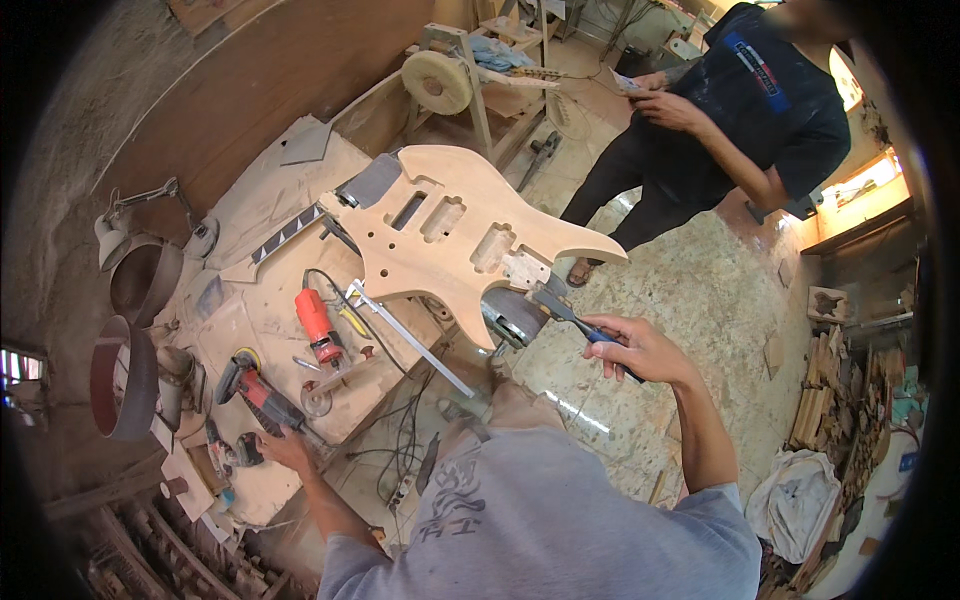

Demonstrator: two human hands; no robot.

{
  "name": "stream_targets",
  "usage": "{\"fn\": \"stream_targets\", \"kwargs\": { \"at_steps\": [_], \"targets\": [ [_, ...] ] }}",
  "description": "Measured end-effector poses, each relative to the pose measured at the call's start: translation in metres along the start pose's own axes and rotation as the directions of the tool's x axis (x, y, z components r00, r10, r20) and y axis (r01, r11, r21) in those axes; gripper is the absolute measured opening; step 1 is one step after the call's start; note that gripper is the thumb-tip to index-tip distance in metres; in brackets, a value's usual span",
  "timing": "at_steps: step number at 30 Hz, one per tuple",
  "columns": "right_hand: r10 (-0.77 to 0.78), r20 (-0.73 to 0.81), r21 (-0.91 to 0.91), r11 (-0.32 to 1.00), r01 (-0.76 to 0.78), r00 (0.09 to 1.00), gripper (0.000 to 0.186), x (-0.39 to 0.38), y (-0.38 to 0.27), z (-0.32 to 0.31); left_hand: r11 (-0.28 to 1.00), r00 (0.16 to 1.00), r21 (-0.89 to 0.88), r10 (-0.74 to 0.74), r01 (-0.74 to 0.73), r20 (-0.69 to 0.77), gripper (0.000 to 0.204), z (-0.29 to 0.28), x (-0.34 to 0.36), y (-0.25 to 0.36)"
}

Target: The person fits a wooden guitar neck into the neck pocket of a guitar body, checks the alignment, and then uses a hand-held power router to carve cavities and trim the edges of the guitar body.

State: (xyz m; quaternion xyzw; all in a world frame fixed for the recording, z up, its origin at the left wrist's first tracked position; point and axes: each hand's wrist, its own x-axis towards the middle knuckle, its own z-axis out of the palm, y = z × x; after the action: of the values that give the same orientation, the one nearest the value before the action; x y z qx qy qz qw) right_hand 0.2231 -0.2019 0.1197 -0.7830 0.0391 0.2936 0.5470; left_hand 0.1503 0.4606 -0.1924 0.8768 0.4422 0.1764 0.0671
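Note:
A pale wooden guitar body (440, 215) with routed cavities rests on supports above the dusty workbench (205, 295). My right hand (630, 350) is closed around a blue-and-black handled tool (580, 325), whose far end is at the guitar's lower right edge. My left hand (285, 448) is low on the bench, fingers slightly apart beside a dark power tool (235, 452); I cannot tell whether they touch it. Nearby lie a red-and-black sander (260, 390), an orange router (318, 326) and a long silver measuring tool (410, 345).
Another person (740, 130) stands at upper right, holding a small pale item. A lamp (115, 235) and sanding belts (140, 285) sit at left. Behind is a wooden stand with a round wheel (435, 82). Cables (395, 450) trail onto the floor. Offcuts (820, 400) and white cloth (795, 500) are at right.

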Motion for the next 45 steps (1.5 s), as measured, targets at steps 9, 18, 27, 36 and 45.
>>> {"fn": "stream_targets", "kwargs": {
  "at_steps": [9,18,27,36,45],
  "targets": [
    [-0.11,-0.019,-0.402,0.911,0.093,0.994,0.055,0.029,-0.005,-0.021,0.672,0.868,-0.57,0.465,-0.473,-0.173,0.054,-0.149,-0.001,0.266],
    [-0.291,-0.006,-0.708,0.677,0.201,0.957,0.059,0.041,0.001,-0.016,0.447,0.423,-0.479,0.891,-0.756,0.164,0.069,-0.132,-0.039,0.507],
    [-0.328,0.044,-0.737,0.627,0.252,0.944,0.071,0.048,0.001,-0.021,0.49,0.42,-0.394,0.871,-0.777,0.255,0.075,-0.127,-0.047,0.513],
    [-0.325,0.065,-0.781,0.572,0.251,0.944,0.072,0.049,-0.003,-0.013,0.493,0.416,-0.371,0.868,-0.787,0.271,0.073,-0.128,-0.047,0.512],
    [-0.319,0.045,-0.777,0.585,0.234,0.947,0.071,0.044,0.001,-0.006,0.484,0.412,-0.379,0.874,-0.789,0.258,0.075,-0.129,-0.045,0.513]
  ]
}}
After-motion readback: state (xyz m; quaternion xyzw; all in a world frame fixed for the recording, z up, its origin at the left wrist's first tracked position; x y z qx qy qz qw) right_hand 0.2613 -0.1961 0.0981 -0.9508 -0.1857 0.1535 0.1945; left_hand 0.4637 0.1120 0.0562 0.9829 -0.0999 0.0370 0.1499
